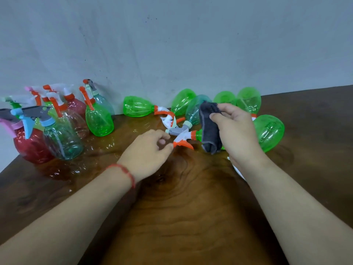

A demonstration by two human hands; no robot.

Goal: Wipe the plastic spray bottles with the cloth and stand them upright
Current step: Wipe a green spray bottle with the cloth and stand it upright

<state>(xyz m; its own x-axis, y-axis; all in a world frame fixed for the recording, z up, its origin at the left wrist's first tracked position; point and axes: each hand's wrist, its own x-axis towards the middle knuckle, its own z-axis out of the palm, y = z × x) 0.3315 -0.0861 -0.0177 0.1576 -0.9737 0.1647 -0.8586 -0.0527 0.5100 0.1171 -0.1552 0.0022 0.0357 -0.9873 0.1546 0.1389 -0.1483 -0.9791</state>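
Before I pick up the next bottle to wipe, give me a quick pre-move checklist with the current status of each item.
1. Cloth held in the right hand: ok, pinched between thumb and fingers.
2. Left hand grip on the orange trigger of the nearest green bottle: cannot tell, fingertips are at the trigger but blurred.
3. Cloth in contact with that bottle: cannot tell, it hangs in front of the neck end.
4. Space to stand it up: ok, bare table shows right of the upright green bottle.
5. Every bottle upright: not ok, several lie on their sides, such as the far green bottle.
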